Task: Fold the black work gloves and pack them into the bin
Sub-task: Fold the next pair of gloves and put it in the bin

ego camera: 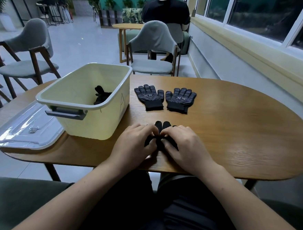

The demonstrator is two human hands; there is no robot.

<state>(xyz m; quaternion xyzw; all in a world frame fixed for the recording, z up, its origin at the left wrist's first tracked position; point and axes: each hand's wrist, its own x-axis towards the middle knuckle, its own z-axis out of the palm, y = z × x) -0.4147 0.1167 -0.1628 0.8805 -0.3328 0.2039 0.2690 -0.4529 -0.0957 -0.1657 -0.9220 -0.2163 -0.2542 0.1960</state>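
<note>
The wooden table (235, 129) held the open bin (92, 125) at its left side, close enough for dropping gloves in, and a black bundle (101, 97) already lay inside. Two gloves (149, 97) lay flat side by side further back, likely waiting their turn. At the near edge the left hand (136, 142) and right hand (186, 146) both pinched a glove (161, 133) with curled fingers, apparently folding it.

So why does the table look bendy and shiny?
In the head view, the wide lens bows the table at its edges and the window frames; pale glare streaks the wood on the right, and the clear lid beside the bin shines.
</note>
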